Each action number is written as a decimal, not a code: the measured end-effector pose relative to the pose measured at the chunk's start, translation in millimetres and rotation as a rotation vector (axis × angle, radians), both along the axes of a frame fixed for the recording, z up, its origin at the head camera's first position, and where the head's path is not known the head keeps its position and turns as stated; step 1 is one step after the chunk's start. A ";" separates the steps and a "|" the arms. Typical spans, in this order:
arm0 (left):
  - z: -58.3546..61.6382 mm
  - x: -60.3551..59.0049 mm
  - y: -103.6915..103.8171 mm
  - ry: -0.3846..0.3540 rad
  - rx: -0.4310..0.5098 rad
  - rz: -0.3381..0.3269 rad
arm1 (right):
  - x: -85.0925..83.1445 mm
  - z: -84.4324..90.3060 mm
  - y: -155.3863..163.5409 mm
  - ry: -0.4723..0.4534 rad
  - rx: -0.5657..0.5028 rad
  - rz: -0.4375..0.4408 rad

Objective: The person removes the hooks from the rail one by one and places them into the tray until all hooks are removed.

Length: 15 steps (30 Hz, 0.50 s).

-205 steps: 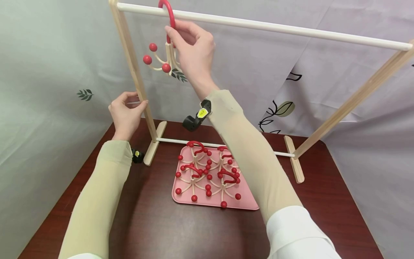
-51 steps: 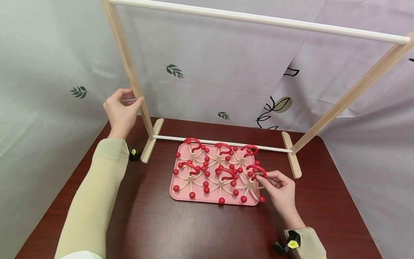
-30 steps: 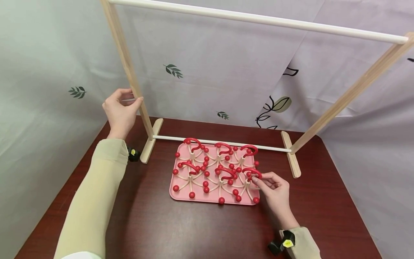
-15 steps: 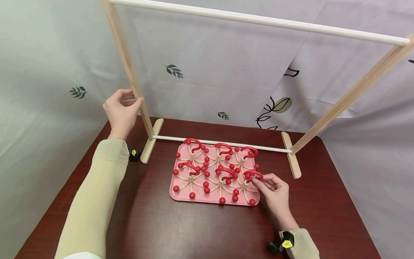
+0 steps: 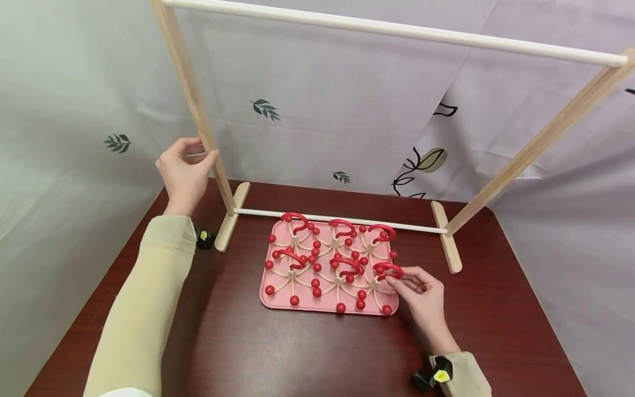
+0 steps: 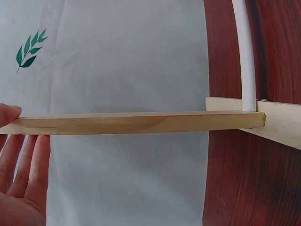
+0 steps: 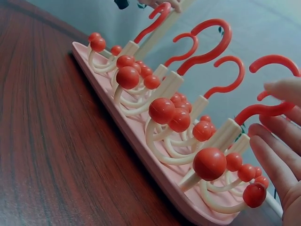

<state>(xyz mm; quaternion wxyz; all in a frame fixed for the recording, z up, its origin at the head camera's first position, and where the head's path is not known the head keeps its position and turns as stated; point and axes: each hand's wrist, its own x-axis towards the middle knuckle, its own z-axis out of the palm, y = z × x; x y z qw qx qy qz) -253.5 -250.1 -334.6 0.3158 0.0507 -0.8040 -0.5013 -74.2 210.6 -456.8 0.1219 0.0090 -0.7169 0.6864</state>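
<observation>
A pink tray (image 5: 278,302) lies on the dark wooden table (image 5: 297,353). On it lie several cream hangers with red hooks and red ball tips. My right hand (image 5: 397,277) is at the tray's front right corner. Its thumb and fingertips pinch the red hook (image 5: 389,268) of the nearest hanger (image 5: 379,286), which rests on the tray. The right wrist view shows that hook (image 7: 256,110) between thumb and fingers (image 7: 273,155). My left hand (image 5: 200,154) grips the left post (image 5: 190,94) of a wooden rack. The left wrist view shows the thumb over the post (image 6: 141,122).
The rack's white top bar (image 5: 377,30) spans the scene with nothing hanging on it. A thin white rod (image 5: 347,220) joins its two feet just behind the tray. Pale curtains hang behind and beside the table. Bare tabletop lies in front of the tray.
The hanger that hung on the top bar now lies at the tray's front right. Over the last second my right hand slid it slightly left. My left hand stayed on the post.
</observation>
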 end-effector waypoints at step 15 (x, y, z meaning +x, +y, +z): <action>4.2 14.5 -3.4 -0.045 -0.006 0.003 | -13.9 38.2 47.4 0.388 0.056 0.160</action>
